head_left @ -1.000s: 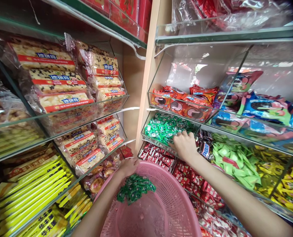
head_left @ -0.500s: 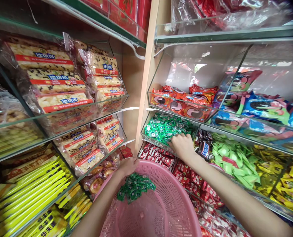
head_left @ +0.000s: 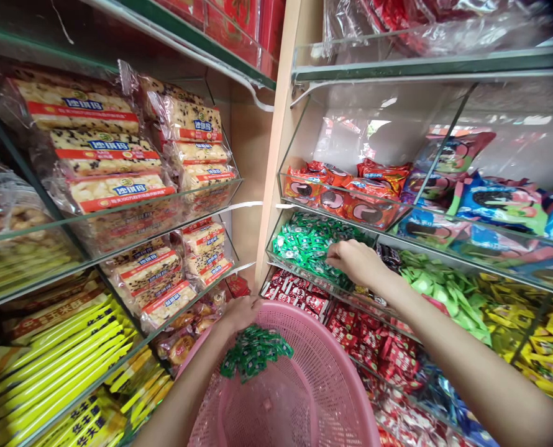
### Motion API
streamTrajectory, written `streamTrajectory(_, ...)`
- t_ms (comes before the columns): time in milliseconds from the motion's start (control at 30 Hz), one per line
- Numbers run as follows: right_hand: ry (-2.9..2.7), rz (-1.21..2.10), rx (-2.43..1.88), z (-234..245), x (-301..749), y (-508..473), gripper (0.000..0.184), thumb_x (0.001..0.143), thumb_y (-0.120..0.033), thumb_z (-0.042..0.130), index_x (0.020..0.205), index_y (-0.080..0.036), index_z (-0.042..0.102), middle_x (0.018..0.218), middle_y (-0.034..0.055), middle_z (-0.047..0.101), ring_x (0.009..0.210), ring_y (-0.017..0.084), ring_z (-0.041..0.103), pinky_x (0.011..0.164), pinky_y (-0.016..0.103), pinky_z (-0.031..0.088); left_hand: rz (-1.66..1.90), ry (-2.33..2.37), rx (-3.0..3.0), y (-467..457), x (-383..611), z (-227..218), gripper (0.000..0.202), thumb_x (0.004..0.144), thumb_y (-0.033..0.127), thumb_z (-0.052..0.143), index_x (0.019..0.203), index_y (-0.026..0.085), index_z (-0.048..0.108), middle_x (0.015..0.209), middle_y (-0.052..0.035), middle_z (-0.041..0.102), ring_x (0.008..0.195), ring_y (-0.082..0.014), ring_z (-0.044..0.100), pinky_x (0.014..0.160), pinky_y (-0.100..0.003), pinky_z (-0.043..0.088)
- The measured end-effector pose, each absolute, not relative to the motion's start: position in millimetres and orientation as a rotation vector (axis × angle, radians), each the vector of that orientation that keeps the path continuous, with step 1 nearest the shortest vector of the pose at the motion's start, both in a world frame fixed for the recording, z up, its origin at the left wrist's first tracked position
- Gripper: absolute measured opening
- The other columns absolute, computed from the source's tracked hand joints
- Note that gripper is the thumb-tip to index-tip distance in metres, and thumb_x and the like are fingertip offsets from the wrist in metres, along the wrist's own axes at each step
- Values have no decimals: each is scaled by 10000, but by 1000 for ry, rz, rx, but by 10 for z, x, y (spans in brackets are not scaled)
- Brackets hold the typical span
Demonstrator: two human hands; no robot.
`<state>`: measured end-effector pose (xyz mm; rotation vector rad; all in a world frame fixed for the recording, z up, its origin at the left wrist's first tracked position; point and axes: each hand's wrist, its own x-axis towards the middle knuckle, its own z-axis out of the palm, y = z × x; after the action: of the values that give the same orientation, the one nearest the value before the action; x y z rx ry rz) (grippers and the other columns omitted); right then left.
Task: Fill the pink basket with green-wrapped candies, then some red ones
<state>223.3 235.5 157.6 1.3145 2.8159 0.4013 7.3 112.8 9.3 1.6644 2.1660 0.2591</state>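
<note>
My left hand (head_left: 243, 311) is closed over the far left rim of a pink plastic basket (head_left: 346, 379) with perforated walls. Inside, a pile of small green-wrapped candies (head_left: 258, 351) lies toward the far left. My right hand (head_left: 355, 264) is over the right part of a glass-fronted shelf bin, at the loose green candies (head_left: 309, 239) there. Its fingers are curled down and pressed together; what they hold, if anything, is hidden beneath them.
Dark Snickers wrappers (head_left: 388, 256), light-green packets (head_left: 428, 279) and yellow packets (head_left: 504, 310) fill neighbouring bins. Red-wrapped sweets (head_left: 295, 295) sit below. Above are orange cookie packs (head_left: 337, 195) behind a glass edge. Packaged puffed bars (head_left: 113, 146) line the left shelves.
My right hand has shifted a little to the right and its wrist has turned, uncovering more green candies. My left hand and the basket have stayed in place.
</note>
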Motion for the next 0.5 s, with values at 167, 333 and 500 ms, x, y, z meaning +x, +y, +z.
streamTrajectory(167, 2914, 389, 1138, 1465, 2114, 2366, 186, 879, -264, 472, 807, -193, 627, 849, 61, 650, 818, 174, 597, 620, 245, 346, 263, 2176, 1647, 1139, 84, 77, 502, 904, 478, 230, 1089, 234, 628, 1082, -78, 670, 1015, -229, 605, 848, -288, 403)
streamTrajectory(333, 3029, 373, 1131, 1282, 2134, 2387, 210, 845, -248, 551, 1035, -160, 539, 993, 73, 586, 854, 164, 581, 657, 237, 388, 284, 2171, 1667, 1119, 69, 57, 475, 904, 453, 244, 1044, 229, 640, 1079, -70, 671, 1013, -228, 606, 840, -280, 402)
streamTrajectory(500, 2989, 568, 1195, 1308, 2222, 2363, 219, 826, -274, 573, 1008, -157, 547, 1042, 104, 524, 931, 221, 545, 710, 286, 429, 306, 2167, 1675, 1116, 66, 22, 472, 904, 450, 248, 995, 212, 645, 1066, -79, 672, 1011, -236, 605, 818, -278, 405)
